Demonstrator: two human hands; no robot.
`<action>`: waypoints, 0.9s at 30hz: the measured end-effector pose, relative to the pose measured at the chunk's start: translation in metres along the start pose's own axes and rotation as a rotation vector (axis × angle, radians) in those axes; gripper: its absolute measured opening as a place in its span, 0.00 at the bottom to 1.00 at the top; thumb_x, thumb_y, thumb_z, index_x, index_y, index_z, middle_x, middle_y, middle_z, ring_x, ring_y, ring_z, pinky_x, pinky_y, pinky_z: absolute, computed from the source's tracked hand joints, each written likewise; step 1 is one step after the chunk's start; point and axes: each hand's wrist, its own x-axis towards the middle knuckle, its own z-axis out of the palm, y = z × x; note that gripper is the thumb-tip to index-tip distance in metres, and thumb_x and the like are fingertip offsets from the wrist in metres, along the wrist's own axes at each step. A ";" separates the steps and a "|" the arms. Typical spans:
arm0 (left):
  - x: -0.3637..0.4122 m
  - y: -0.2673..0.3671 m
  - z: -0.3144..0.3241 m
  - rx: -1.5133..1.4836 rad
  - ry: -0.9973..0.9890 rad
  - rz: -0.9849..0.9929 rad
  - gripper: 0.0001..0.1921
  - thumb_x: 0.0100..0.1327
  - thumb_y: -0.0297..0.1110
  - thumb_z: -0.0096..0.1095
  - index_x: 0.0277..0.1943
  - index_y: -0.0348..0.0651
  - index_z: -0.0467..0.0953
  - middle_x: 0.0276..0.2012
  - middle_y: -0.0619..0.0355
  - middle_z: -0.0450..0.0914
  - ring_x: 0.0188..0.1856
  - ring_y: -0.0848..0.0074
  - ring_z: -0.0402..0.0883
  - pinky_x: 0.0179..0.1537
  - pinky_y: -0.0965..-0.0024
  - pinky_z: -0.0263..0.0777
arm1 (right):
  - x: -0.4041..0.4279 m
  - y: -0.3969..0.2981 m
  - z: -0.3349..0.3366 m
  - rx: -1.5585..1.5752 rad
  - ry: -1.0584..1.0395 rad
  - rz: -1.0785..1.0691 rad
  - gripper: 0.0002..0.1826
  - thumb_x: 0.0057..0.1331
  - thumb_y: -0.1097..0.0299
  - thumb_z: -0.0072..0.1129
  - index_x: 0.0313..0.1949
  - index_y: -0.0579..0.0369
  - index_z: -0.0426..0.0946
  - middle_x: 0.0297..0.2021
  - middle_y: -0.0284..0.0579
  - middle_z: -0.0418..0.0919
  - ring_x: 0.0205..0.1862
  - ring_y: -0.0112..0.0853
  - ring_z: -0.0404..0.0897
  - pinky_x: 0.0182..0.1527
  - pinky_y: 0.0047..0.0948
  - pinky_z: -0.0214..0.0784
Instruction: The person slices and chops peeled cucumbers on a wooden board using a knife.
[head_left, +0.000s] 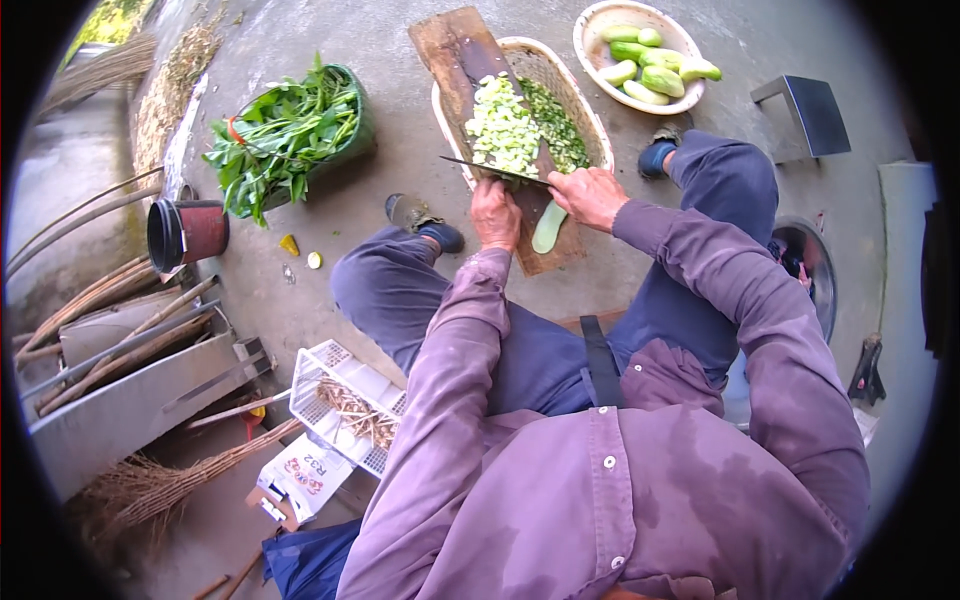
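My right hand (587, 196) grips the handle of a long dark-bladed knife (491, 166), whose blade reaches left across a worn wooden board (454, 45). Close behind the blade, my left hand (496, 214) rests with bent fingers on the board; whatever lies under its fingertips is hidden. Chopped pale green pieces (501, 124) are heaped beyond the knife. A long, pale green cut slice (550, 227) lies on the near part of the board. The board lies across an oblong woven-look basket (598, 127) holding finely chopped greens (556, 124).
A round basin (592, 64) of whole cucumber-like vegetables (663, 79) stands at upper right, near a small dark stool (816, 116). To the left are a green container (364, 112) of leafy greens (300, 124), a red-black bucket (196, 231) and a white plastic basket (309, 390). My legs flank the board.
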 end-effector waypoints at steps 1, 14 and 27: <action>0.002 -0.001 -0.002 0.003 0.005 0.002 0.07 0.61 0.21 0.62 0.41 0.37 0.84 0.43 0.44 0.85 0.47 0.46 0.85 0.51 0.51 0.79 | 0.001 -0.002 -0.001 0.000 0.004 -0.005 0.10 0.77 0.58 0.58 0.43 0.51 0.77 0.30 0.55 0.85 0.35 0.54 0.88 0.38 0.56 0.79; 0.001 -0.014 -0.003 -0.043 0.005 0.006 0.07 0.63 0.22 0.63 0.42 0.38 0.85 0.45 0.46 0.86 0.48 0.48 0.85 0.52 0.52 0.79 | -0.012 -0.013 -0.020 0.045 -0.010 -0.008 0.11 0.76 0.58 0.59 0.46 0.51 0.78 0.31 0.55 0.85 0.36 0.55 0.87 0.40 0.56 0.79; 0.011 0.047 -0.033 0.004 -0.071 0.063 0.08 0.65 0.20 0.61 0.43 0.38 0.85 0.46 0.46 0.85 0.48 0.49 0.85 0.52 0.52 0.79 | -0.004 0.001 -0.009 0.061 0.031 0.002 0.11 0.75 0.58 0.60 0.45 0.52 0.79 0.33 0.53 0.87 0.38 0.53 0.89 0.42 0.55 0.80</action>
